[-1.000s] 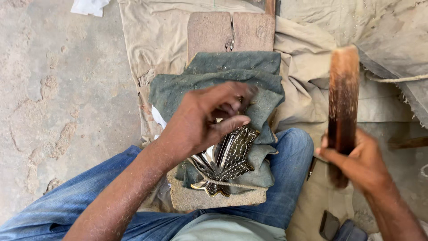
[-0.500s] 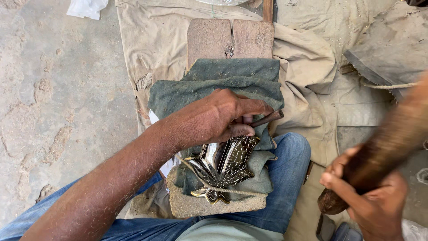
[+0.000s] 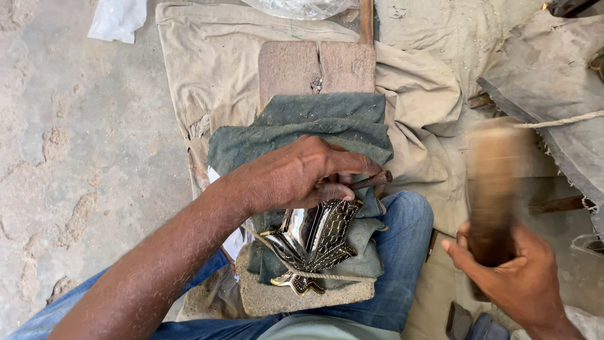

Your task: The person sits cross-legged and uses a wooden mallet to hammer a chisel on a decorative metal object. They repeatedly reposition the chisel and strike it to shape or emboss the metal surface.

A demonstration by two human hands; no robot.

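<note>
The left hand (image 3: 296, 173) is curled shut around one thin dark metal punch (image 3: 371, 181), whose tip sticks out past the fingers toward the right; its long axis runs almost level across the view, tilted slightly up at the far end. Just under that hand lies one shiny embossed metal piece (image 3: 314, 242), silver with dark patterned bands, its long axis running from the hand down toward the person's body and ending in a small scalloped point. A single thin cord (image 3: 327, 274) crosses its lower part. The piece rests on one folded green cloth (image 3: 327, 123) spread over one stone block (image 3: 302, 299), which sits between the legs in blue jeans (image 3: 402, 245). Beyond the cloth a brown flat slab (image 3: 318, 66) lies on a beige sheet (image 3: 207, 69). The right hand (image 3: 509, 280) is closed around the lower end of one wooden mallet (image 3: 494, 189), blurred, standing nearly upright with its head pointing away from the body, well apart from the metal piece. At the top left corner one crumpled white wrapper (image 3: 116, 17) lies on the bare floor (image 3: 69, 157), and one clear plastic bag (image 3: 299, 7) sits at the top edge.
</note>
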